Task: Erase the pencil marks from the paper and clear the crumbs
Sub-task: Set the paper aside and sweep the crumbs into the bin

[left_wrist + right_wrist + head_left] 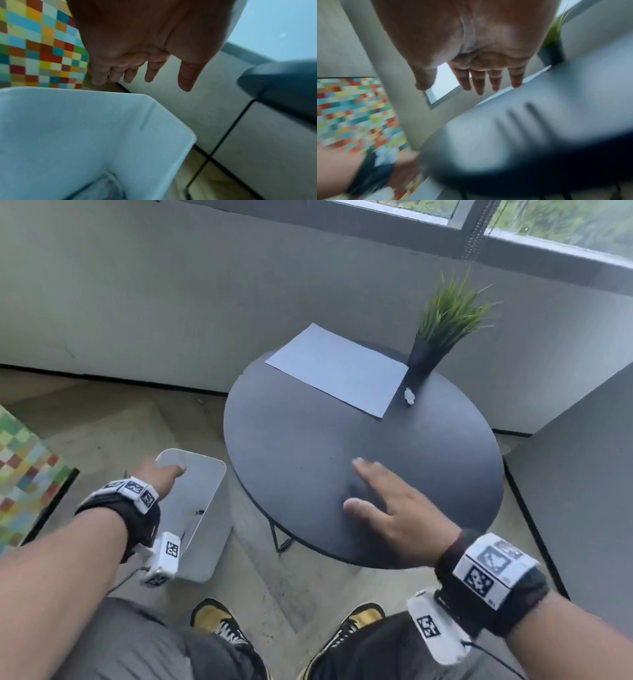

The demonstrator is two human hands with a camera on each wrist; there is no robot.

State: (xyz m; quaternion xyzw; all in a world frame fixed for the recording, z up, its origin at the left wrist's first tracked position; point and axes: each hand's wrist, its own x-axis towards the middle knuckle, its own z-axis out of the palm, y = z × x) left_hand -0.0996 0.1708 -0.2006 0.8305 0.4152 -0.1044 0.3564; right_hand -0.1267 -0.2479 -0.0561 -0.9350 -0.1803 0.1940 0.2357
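Observation:
A pale sheet of paper lies flat on the far side of the round black table. A small white eraser sits just right of the paper. My right hand hovers palm down over the table's near part, fingers straight and spread, holding nothing. My left hand hangs over the white bin on the floor left of the table. Its fingers are straight and empty above the bin's rim.
A black cone pot with a green grass plant stands at the table's far right, touching the paper's corner. A grey wall and window lie behind. A multicoloured checked surface is at the far left. My knees and shoes are below.

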